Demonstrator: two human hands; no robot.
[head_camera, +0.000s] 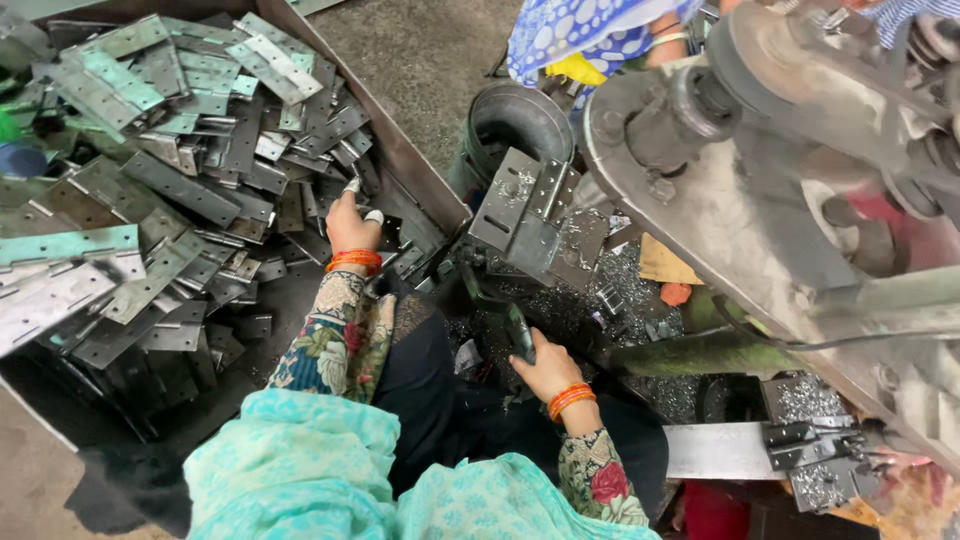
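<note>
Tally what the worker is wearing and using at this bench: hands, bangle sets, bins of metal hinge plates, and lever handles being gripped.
Hands: 2, left hand and right hand
Orange bangle sets: 2
Bins of hinge plates: 1
Lever handles gripped: 1
Total: 6

My left hand (350, 228) rests on dull grey sheet-metal hinges (180, 190), some greenish and faintly shiny. My right hand (545, 368) grips a dark lever (517, 330), probably worn metal. Bright gritty metal shavings (620, 290) glitter below. My sleeves (335, 345) are soft floral cloth.
</note>
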